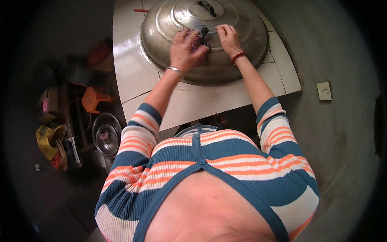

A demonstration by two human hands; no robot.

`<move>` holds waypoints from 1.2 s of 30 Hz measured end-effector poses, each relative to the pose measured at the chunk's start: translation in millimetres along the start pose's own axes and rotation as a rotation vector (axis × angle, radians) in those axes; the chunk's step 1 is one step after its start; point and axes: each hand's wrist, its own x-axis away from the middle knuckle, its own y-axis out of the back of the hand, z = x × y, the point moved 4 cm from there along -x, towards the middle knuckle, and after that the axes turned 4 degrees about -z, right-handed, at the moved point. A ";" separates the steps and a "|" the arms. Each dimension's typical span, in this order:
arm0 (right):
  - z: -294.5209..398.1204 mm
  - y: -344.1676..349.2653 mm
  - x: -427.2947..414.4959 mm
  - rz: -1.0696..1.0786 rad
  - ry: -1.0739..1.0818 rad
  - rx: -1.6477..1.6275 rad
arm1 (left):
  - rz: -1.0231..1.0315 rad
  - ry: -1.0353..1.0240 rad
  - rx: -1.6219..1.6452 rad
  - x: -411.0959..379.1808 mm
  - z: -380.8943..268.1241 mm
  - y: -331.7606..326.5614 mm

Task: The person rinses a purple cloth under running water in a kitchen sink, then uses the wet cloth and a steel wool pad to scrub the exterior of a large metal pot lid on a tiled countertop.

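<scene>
A large round metal lid (169,60) with raised rings and a dark handle (207,8) lies on a white-tiled counter. My left hand (186,54), with a silver bangle at its wrist, is over the lid's near part. It grips a bunched cloth (196,40) in purplish and dark, speckled colours; the fingers are slightly blurred. To its right my right hand (229,37), wearing a red beaded bracelet, is held over the lid with curled fingers. Whether it holds something small between the fingertips cannot be told.
The tiled counter (169,106) has a near edge before my body. A red stick-like object (141,10) lies at its far left. On the lower left are an orange plastic stool (93,99), metal basins (98,133) and a yellow bag (45,140). A grey wall (332,54) with a socket plate (324,91) stands right.
</scene>
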 end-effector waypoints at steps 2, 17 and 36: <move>-24.4 -2.6 14.3 -0.003 -0.039 0.057 | 0.073 -0.095 -0.273 9.9 -29.0 -23.4; -0.5 -15.6 35.8 0.012 -0.018 0.368 | 0.035 -0.129 -0.314 -25.5 50.6 -17.0; -7.6 -16.7 38.0 -0.015 0.071 0.411 | 0.189 -0.216 -0.069 -12.0 1.3 -38.1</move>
